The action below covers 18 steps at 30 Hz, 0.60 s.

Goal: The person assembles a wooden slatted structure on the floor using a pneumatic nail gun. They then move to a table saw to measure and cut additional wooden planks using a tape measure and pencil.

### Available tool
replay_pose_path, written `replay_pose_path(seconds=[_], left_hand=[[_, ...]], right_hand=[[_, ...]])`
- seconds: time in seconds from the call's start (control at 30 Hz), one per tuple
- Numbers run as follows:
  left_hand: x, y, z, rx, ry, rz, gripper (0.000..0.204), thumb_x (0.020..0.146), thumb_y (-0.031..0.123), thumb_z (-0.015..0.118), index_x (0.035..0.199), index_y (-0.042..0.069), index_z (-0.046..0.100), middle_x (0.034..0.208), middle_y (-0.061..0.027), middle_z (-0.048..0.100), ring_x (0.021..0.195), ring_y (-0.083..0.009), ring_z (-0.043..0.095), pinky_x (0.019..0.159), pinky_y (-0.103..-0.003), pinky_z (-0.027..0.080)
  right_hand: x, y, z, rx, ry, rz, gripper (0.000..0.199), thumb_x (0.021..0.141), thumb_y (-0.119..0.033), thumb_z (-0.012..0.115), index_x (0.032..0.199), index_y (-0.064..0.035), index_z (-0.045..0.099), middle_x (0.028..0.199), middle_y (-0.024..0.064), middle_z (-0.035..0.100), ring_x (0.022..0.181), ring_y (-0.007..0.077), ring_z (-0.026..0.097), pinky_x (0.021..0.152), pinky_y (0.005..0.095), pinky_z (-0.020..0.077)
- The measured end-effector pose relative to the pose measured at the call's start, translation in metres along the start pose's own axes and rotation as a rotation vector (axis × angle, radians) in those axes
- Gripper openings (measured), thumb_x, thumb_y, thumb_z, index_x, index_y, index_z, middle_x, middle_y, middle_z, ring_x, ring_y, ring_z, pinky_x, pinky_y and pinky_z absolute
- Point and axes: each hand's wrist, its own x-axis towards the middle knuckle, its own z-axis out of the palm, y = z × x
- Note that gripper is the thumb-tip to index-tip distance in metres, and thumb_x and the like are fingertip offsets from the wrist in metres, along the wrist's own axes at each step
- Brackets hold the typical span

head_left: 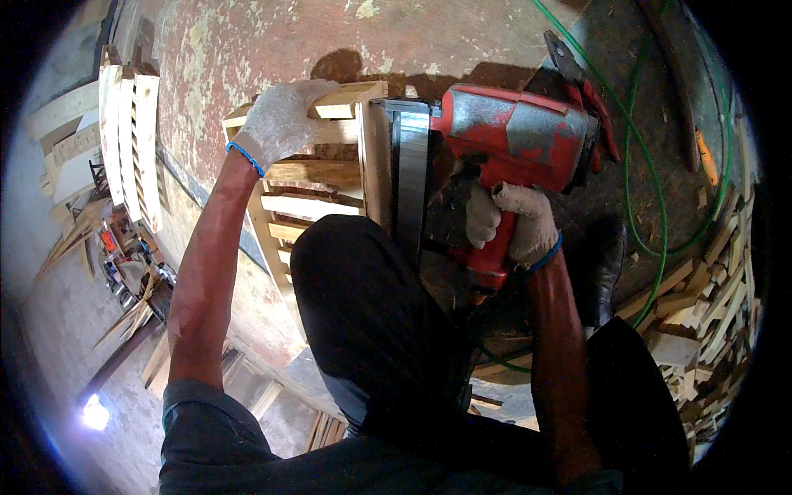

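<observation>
A slatted wooden frame (316, 172) of pale boards stands in front of me, its lower part partly hidden behind my knee. My left hand (285, 118), in a whitish work glove with a blue cuff, is closed over its top end board. Gripped by its handle in my gloved right hand (520, 221) is a red and grey nail gun (516, 136), worn and scuffed. The gun lies sideways, its nose and long nail magazine (410, 169) against the right side board of the frame.
Pliers with red handles (590, 107) lie beyond the gun. A green air hose (639, 153) loops across the floor at right, near an orange-handled tool (706, 157). Scrap wood (701, 313) is heaped at lower right. Another slatted piece (129, 140) and scattered tools (124, 247) are at left.
</observation>
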Motion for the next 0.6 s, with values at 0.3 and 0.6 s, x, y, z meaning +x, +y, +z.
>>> replay_pose_path(seconds=[0.3, 0.6], left_hand=[[0.001, -0.002, 0.0, 0.017, -0.034, -0.013, 0.054, 0.083, 0.018, 0.076, 0.136, 0.012, 0.067, 0.128, -0.0145, 0.071, 0.096, -0.0287, 0.075, 0.091, -0.041, 0.059], [0.002, -0.008, 0.001, -0.002, -0.039, 0.022, 0.054, 0.084, 0.02, 0.075, 0.137, 0.012, 0.066, 0.13, -0.0162, 0.07, 0.101, -0.0318, 0.074, 0.094, -0.042, 0.058]], right_hand=[[0.0, -0.004, -0.006, -0.087, -0.049, 0.044, 0.034, 0.097, -0.032, 0.058, 0.075, -0.0065, 0.052, 0.071, 0.0082, 0.052, 0.066, 0.0264, 0.054, 0.068, 0.0408, 0.0481], [-0.001, 0.003, -0.004, 0.043, -0.059, 0.07, 0.033, 0.097, -0.036, 0.059, 0.079, -0.0083, 0.055, 0.07, 0.0059, 0.051, 0.066, 0.0247, 0.053, 0.067, 0.041, 0.0477]])
